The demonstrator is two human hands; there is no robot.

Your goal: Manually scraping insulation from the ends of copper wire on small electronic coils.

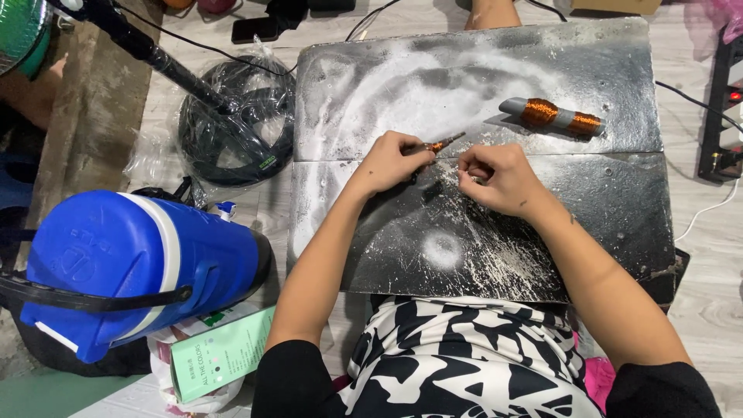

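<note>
1. Near the middle of the dark bench point(619, 201), my left hand point(387, 164) was closed around a small copper-wound coil point(438, 145), its thin dark tip poking out toward the right.
2. My right hand point(499, 178) sat just beside it, fingers curled in a pinch; whether a fine wire ran between the two hands I could not tell.
3. Judgement on doing this well: the coil should be kept low over the bench, steadied by the left hand, with the right hand pinching close to the winding so that nothing slackens.
4. A larger grey piece with two copper windings point(552, 116) lay well apart, at the far right of the bench, untouched.
5. Bench surface was black and scratched, with pale powdery smears and a white ring mark close to my body; it looked like two slabs butted together.
6. Around it: a blue jug with a white band point(131, 263) lay on its side at my left, with a green box point(220, 354) below it.
7. A coiled black cable in clear plastic point(240, 120) rested on the wooden floor, a power strip point(724, 101) at the right edge.
</note>
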